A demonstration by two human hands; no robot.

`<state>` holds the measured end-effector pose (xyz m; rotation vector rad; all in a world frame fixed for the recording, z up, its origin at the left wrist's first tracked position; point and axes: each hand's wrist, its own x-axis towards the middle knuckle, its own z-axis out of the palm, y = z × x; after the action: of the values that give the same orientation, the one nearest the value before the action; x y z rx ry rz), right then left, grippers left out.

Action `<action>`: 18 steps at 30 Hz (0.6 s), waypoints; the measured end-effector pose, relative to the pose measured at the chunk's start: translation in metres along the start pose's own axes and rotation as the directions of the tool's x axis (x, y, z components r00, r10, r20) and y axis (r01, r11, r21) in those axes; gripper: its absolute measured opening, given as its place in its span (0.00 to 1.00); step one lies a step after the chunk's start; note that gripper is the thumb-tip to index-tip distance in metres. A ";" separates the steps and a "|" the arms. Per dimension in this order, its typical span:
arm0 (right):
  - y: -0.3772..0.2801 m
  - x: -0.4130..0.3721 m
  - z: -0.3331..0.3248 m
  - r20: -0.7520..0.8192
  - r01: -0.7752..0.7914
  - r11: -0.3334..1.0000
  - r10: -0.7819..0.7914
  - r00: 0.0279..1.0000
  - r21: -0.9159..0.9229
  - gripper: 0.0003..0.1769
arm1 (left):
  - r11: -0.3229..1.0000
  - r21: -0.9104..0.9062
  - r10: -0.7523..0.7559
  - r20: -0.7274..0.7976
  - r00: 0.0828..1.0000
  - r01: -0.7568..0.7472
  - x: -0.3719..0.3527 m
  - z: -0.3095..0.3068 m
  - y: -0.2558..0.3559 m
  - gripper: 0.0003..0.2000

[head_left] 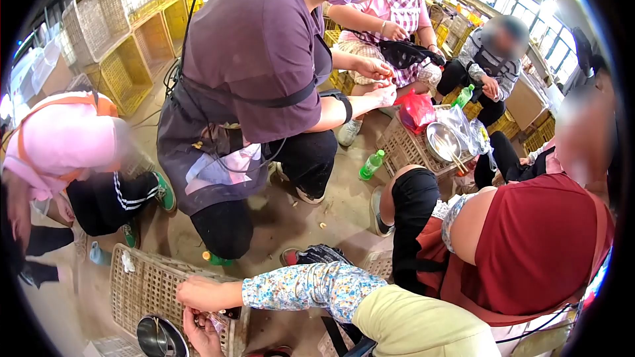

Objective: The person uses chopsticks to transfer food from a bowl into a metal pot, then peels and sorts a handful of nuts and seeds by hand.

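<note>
My right hand (208, 293), at the end of a floral sleeve, reaches over an upturned beige plastic crate (142, 276) with its fingers curled together. Just below it, my left hand (202, 334) has its thumb and fingers bent upward. Any small thing pinched in either hand is too small to make out. Beside the left hand, a metal bowl (173, 342) with chopsticks (157, 328) rests on the crate. A small dark object (230, 313) lies near my right wrist. White crumpled tissue (127, 262) sits at the crate's far end.
A person in a purple shirt (248, 53) kneels ahead. A person in red (536, 244) sits to the right; one in pink (73, 135) bends at left. Green bottles (372, 166) stand on the floor. Another crate (403, 142) bears a red bag (417, 111) and metal bowl (442, 140).
</note>
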<state>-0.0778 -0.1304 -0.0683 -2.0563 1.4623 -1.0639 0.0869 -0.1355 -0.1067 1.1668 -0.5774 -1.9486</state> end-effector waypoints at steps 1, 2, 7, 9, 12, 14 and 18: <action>0.000 0.000 -0.001 -0.002 0.000 1.000 0.000 1.000 -0.001 0.06 | 1.000 0.012 0.008 0.013 1.000 -0.008 -0.002 0.002 0.000 0.07; 0.000 -0.001 -0.002 0.011 -0.014 1.000 0.014 1.000 0.003 0.07 | 1.000 0.023 0.016 0.025 1.000 -0.017 -0.003 0.004 0.001 0.07; -0.003 -0.004 -0.009 0.013 -0.048 0.998 0.048 0.999 0.030 0.08 | 0.999 0.028 0.021 0.053 0.998 -0.023 -0.004 0.004 0.000 0.08; -0.001 -0.005 -0.007 -0.019 -0.041 0.998 0.042 0.999 0.050 0.08 | 1.000 0.019 0.014 0.062 0.998 -0.016 -0.004 0.003 0.000 0.08; 0.000 -0.004 -0.007 0.075 -0.127 0.988 0.120 0.990 0.091 0.08 | 1.000 0.007 -0.010 0.062 0.998 0.009 -0.004 0.006 0.000 0.08; -0.003 -0.005 -0.009 0.059 -0.135 0.985 0.130 0.990 0.109 0.08 | 1.000 0.001 0.003 0.041 0.999 -0.003 -0.003 0.006 0.000 0.08; 0.000 -0.004 -0.006 -0.009 -0.105 0.988 0.106 0.994 0.114 0.09 | 1.000 -0.012 -0.017 0.009 1.000 0.017 -0.003 0.009 0.001 0.08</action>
<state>-0.0833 -0.1261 -0.0654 -1.8752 1.4655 -1.0959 0.0802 -0.1341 -0.1005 1.1597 -0.5615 -1.9696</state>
